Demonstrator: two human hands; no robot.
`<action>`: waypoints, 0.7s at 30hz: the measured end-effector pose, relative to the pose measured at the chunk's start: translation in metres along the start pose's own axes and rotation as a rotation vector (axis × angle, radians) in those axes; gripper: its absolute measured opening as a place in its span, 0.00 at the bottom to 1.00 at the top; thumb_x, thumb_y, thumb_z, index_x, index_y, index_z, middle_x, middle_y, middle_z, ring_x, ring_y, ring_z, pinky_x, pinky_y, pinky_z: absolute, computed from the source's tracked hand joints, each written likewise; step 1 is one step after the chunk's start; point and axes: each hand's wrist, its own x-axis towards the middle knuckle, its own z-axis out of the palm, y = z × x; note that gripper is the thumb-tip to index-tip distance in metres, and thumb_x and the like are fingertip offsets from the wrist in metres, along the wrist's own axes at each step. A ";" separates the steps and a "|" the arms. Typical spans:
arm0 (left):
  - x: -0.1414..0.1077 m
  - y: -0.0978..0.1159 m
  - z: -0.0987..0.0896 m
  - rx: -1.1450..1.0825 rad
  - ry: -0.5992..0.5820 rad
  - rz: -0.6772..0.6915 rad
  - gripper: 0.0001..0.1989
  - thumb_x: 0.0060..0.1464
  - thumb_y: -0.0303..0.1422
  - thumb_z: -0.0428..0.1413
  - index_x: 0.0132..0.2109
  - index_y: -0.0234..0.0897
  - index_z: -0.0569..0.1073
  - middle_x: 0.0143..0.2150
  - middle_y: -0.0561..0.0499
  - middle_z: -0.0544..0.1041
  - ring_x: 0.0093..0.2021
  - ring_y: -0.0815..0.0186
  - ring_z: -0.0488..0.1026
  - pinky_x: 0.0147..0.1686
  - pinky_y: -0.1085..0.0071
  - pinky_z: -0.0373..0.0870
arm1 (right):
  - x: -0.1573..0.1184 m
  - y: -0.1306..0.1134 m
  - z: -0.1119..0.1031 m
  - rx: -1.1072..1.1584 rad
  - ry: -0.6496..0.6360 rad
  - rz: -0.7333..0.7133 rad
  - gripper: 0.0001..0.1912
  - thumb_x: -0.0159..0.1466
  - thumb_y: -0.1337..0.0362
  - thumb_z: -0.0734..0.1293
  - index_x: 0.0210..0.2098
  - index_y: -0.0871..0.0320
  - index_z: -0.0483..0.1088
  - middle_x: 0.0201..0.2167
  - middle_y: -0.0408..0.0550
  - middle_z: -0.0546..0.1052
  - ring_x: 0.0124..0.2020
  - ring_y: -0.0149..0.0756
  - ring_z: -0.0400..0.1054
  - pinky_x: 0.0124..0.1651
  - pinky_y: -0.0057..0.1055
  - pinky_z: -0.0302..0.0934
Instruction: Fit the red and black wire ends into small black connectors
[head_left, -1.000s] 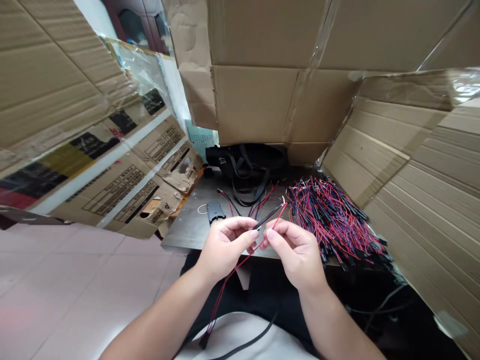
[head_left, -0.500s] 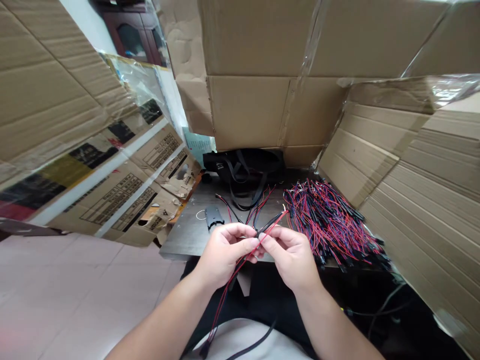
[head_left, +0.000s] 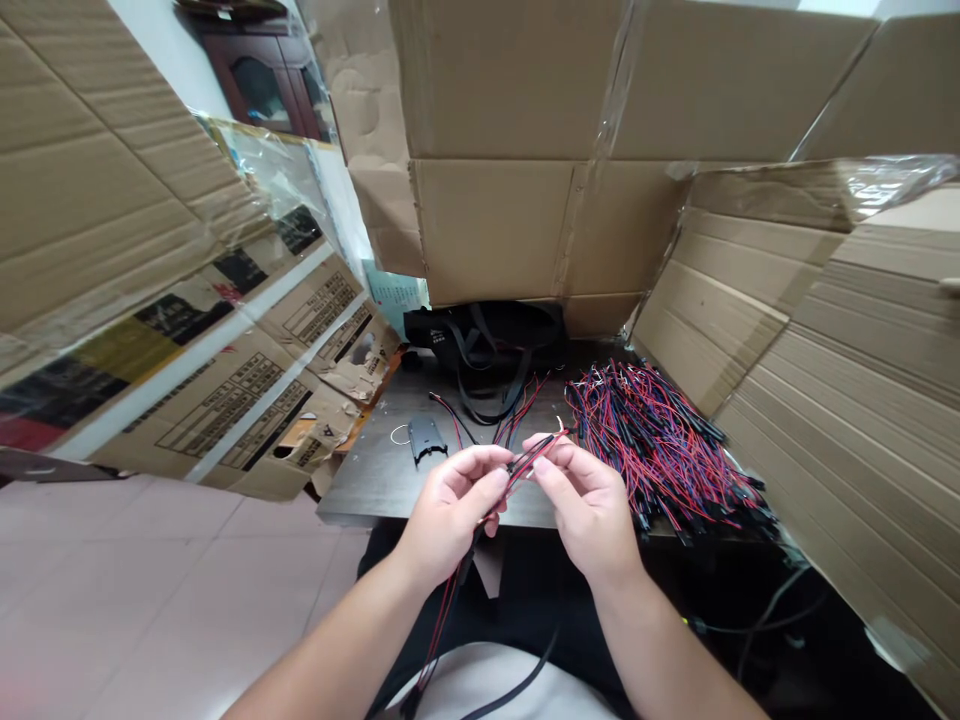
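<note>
My left hand (head_left: 454,505) and my right hand (head_left: 589,510) hold a thin red-and-black wire lead (head_left: 534,458) between their fingertips, above the front edge of a dark tabletop (head_left: 367,490). Its long tails hang down past my left wrist toward my lap. To the right of my right hand lies a large heap of red and blue-black leads with black connectors (head_left: 660,450). A black plastic housing (head_left: 427,440) sits left of my left hand, apart from it.
Loose wires (head_left: 450,412) and a black strapped bag (head_left: 480,335) lie behind my hands. Cardboard sheets and boxes (head_left: 495,230) rise around the table. A pink tile floor (head_left: 150,560) spreads at the left, and a black cable (head_left: 517,685) crosses my lap.
My hands have drawn slightly closer, and the black part of the lead now lies lower and more along the red wire. The whole view has shifted slightly.
</note>
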 end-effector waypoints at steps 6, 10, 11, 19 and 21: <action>-0.003 -0.002 0.002 0.129 -0.014 0.067 0.14 0.47 0.35 0.65 0.40 0.34 0.75 0.29 0.52 0.72 0.25 0.71 0.68 0.20 0.77 0.68 | 0.000 0.001 0.001 0.300 0.071 0.070 0.04 0.62 0.63 0.70 0.32 0.56 0.76 0.41 0.48 0.77 0.42 0.40 0.74 0.47 0.40 0.69; -0.004 -0.001 0.003 0.262 0.017 0.119 0.09 0.50 0.35 0.62 0.36 0.33 0.76 0.27 0.50 0.74 0.27 0.69 0.71 0.26 0.74 0.71 | 0.001 -0.001 0.003 0.301 0.077 0.027 0.04 0.60 0.64 0.70 0.33 0.56 0.77 0.34 0.48 0.77 0.36 0.38 0.75 0.41 0.38 0.71; -0.004 -0.001 0.003 0.301 0.022 0.151 0.08 0.51 0.34 0.62 0.35 0.33 0.77 0.28 0.49 0.75 0.28 0.68 0.72 0.28 0.73 0.71 | 0.001 -0.001 0.003 0.275 0.074 0.010 0.03 0.60 0.64 0.70 0.33 0.56 0.78 0.34 0.48 0.77 0.35 0.38 0.74 0.40 0.37 0.71; 0.001 0.008 0.012 0.628 0.019 0.475 0.04 0.54 0.28 0.57 0.33 0.33 0.77 0.30 0.46 0.75 0.31 0.66 0.72 0.29 0.73 0.70 | -0.003 -0.001 0.001 0.011 0.124 -0.088 0.04 0.60 0.67 0.70 0.28 0.56 0.77 0.33 0.48 0.77 0.37 0.37 0.72 0.40 0.34 0.69; 0.002 0.008 0.014 0.682 0.017 0.528 0.04 0.55 0.27 0.57 0.33 0.33 0.76 0.27 0.48 0.74 0.28 0.68 0.71 0.29 0.73 0.69 | -0.002 -0.004 0.000 -0.066 0.127 -0.097 0.05 0.60 0.67 0.70 0.28 0.56 0.77 0.32 0.48 0.77 0.38 0.37 0.72 0.41 0.34 0.68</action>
